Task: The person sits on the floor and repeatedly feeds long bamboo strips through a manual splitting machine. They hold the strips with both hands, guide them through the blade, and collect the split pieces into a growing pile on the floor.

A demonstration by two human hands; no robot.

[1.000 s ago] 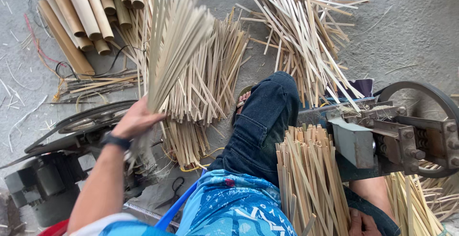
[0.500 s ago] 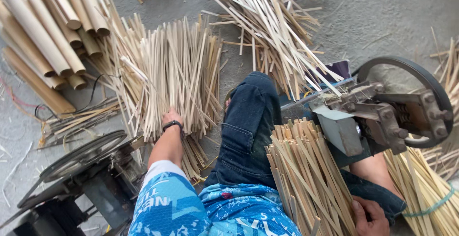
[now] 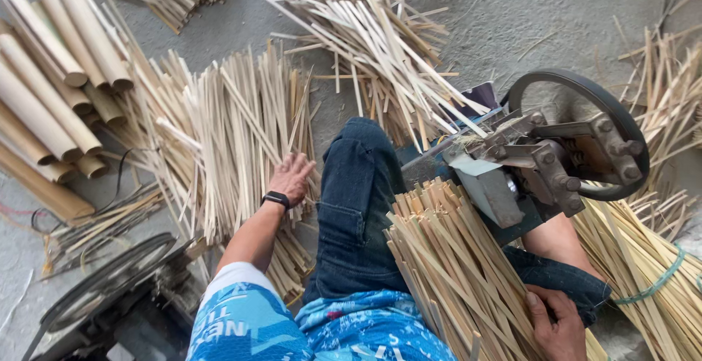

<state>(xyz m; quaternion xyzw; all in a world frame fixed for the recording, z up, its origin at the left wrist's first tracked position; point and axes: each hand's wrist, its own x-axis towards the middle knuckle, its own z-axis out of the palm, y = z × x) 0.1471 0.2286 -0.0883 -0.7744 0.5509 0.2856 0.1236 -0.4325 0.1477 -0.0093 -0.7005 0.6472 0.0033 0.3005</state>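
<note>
My left hand point(image 3: 292, 176), with a black band on the wrist, lies flat with fingers spread on a pile of thin bamboo strips point(image 3: 219, 134) on the ground to my left. My right hand point(image 3: 553, 324) rests on the near end of a bundle of bamboo strips point(image 3: 453, 266) that lies across my lap, its fingers curled against the sticks. The far end of that bundle points at a small metal machine point(image 3: 512, 171) with a belt-driven wheel point(image 3: 585, 142). My knee in dark jeans point(image 3: 358, 200) is between the two hands.
Thick bamboo tubes point(image 3: 51, 90) are stacked at the left. Loose strips point(image 3: 380, 32) lie heaped ahead and a green-tied bundle point(image 3: 643, 273) at the right. Another wheeled machine point(image 3: 110, 295) sits at the lower left on the grey concrete floor point(image 3: 526, 17).
My left hand held a handful of strips upright a second ago; it has laid them down on the pile and now rests flat on them. The right hand has stayed on the lap bundle.
</note>
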